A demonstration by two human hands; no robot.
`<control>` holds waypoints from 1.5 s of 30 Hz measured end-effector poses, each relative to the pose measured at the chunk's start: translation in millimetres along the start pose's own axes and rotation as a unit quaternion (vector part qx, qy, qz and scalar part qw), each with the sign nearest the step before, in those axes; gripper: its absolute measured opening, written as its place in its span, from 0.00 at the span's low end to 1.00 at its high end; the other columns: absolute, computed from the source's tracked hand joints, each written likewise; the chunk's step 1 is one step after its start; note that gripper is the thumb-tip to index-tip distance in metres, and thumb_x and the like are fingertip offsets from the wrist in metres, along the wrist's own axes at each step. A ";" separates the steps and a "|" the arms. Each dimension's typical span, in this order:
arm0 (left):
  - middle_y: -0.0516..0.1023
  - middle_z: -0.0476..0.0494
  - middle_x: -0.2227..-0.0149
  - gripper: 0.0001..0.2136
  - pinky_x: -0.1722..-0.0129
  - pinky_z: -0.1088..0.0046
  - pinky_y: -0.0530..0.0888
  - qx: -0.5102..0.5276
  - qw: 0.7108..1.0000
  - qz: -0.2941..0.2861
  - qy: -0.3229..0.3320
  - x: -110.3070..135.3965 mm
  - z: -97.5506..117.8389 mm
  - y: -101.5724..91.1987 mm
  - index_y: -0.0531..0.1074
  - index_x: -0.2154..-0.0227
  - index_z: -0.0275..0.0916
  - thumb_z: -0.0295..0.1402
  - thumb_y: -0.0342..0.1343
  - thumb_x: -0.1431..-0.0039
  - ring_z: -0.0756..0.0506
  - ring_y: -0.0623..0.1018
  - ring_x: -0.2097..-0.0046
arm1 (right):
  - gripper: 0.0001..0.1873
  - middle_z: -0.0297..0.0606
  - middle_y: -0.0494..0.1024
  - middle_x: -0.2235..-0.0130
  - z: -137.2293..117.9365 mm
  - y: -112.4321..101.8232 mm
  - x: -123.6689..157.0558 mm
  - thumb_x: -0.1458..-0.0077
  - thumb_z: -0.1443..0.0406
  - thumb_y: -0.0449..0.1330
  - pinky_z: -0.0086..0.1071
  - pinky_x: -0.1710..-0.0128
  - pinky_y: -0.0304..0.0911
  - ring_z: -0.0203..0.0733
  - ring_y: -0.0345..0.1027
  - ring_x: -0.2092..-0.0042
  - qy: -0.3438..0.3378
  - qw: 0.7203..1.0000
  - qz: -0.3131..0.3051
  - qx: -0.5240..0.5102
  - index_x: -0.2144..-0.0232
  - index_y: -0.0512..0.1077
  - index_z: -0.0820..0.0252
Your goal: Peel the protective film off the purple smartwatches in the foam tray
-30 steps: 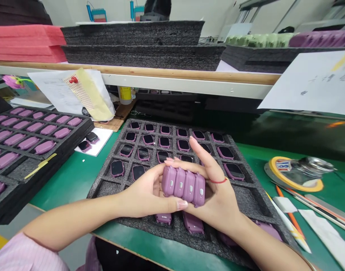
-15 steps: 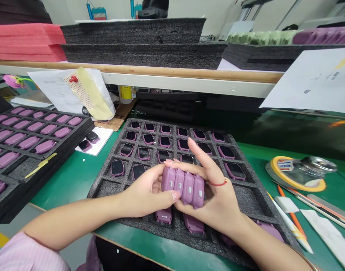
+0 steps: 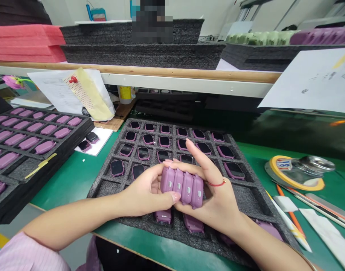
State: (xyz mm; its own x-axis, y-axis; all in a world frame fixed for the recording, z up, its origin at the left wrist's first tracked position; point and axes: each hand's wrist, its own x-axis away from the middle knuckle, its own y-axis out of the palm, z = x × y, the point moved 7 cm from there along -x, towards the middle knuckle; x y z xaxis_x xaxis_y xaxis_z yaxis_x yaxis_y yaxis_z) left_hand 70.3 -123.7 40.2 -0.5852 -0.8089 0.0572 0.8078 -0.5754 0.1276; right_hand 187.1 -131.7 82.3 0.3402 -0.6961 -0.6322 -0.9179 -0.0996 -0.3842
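left hand [image 3: 145, 192] gripping four purple watches [image 3: 187, 186] lined up side by side | right hand [image 3: 219, 199] has the other end gripped, one finger sticking up | whole row's over the foam tray's [image 3: 250, 199] front half | white paper [image 3: 101, 143] chilling left of the tray

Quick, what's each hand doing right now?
Left hand: closed on four purple cases, thumb on their front.
Right hand: holding the same cases, one finger sticking up.
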 end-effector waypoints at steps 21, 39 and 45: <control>0.77 0.36 0.47 0.28 0.46 0.59 0.76 0.071 0.997 -0.017 -0.020 -0.1 6.1 5.2 0.67 0.47 0.38 0.28 0.69 0.51 0.38 0.78 0.46 | 0.53 0.37 0.54 0.29 5.1 -2.7 0.9 0.51 0.59 0.73 0.43 0.37 0.66 0.48 0.73 0.43 0.007 0.999 -0.009 -0.041 0.31 0.50 0.38; 0.77 0.46 0.62 0.19 0.55 0.69 0.74 0.115 0.993 -0.016 -0.015 -1.9 -0.4 2.6 0.68 0.54 0.37 0.44 0.62 0.41 0.48 0.78 0.60 | 0.56 0.41 0.69 0.36 5.4 -0.4 0.8 0.53 0.72 0.70 0.46 0.40 0.69 0.49 0.76 0.46 0.000 1.000 -0.021 0.000 0.30 0.46 0.45; 0.78 0.40 0.53 0.19 0.50 0.63 0.75 0.059 0.998 0.004 0.005 0.6 4.7 2.2 0.67 0.52 0.37 0.40 0.64 0.42 0.41 0.78 0.50 | 0.53 0.42 0.65 0.34 2.0 2.2 1.6 0.52 0.70 0.70 0.47 0.40 0.69 0.50 0.75 0.45 -0.021 1.000 -0.018 0.013 0.31 0.49 0.45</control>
State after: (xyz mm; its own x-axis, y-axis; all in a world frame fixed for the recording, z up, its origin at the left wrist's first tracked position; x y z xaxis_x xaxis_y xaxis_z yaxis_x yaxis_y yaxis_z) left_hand 71.4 -124.9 45.1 -0.5779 -0.8147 0.0480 0.7980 -0.5518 0.2422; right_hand 186.0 -131.6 79.1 0.3810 -0.6620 -0.6455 -0.8997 -0.1045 -0.4239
